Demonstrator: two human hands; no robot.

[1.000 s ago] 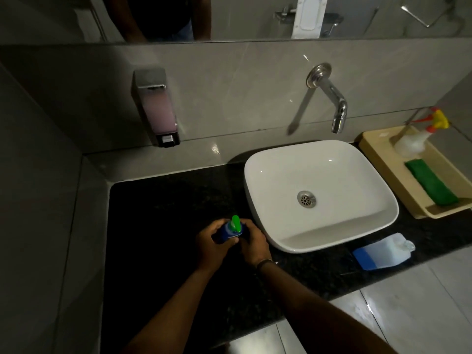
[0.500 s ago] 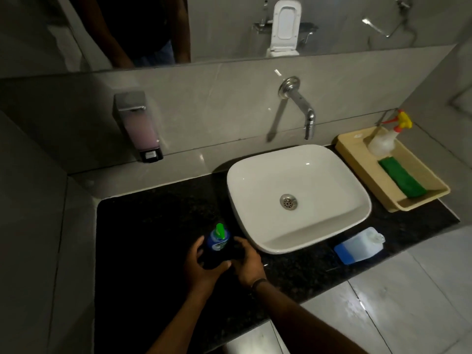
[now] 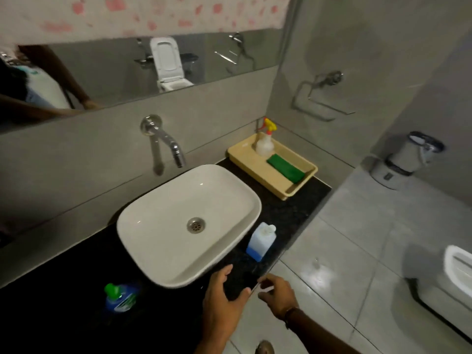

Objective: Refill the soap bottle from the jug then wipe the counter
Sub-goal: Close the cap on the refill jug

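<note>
Both off the soap bottle (image 3: pixel 120 298) since a second ago: left hand (image 3: pixel 224 296) and right hand (image 3: pixel 278 295) have shifted right along the front edge of the counter (image 3: pixel 63 290), and the view has swung right with them.

Counter is black granite and carries everything below. Mirror (image 3: pixel 115 72) sits above the tiled backsplash. White basin (image 3: pixel 153 226) sits on top of the counter, with the tap (image 3: pixel 166 143) on the wall over its back rim. Beige tray (image 3: pixel 242 153) is at the counter's far right end, well apart from the hands. Spray bottle (image 3: pixel 264 145) stands in the tray's back corner, and a green sponge (image 3: pixel 286 168) lies flat in the tray just beside it.

The jug (image 3: pixel 261 241) is translucent with a white cap on and blue liquid at its base end. It sits on the counter just right of the basin's front-right corner and looks upright.

Soap bottle is blue with its green top on. It stands just beside the basin's front-left corner, well apart from both hands.

Left hand has fingers straight and spread, palm down over the counter edge in front of the basin, gripping nothing. Right hand is just beside it but not touching, fingers loosely curled and blurred, out past the edge over the floor (image 3: pixel 357 251), with a dark band on the wrist. Both are near the jug, neither touching it.
</note>
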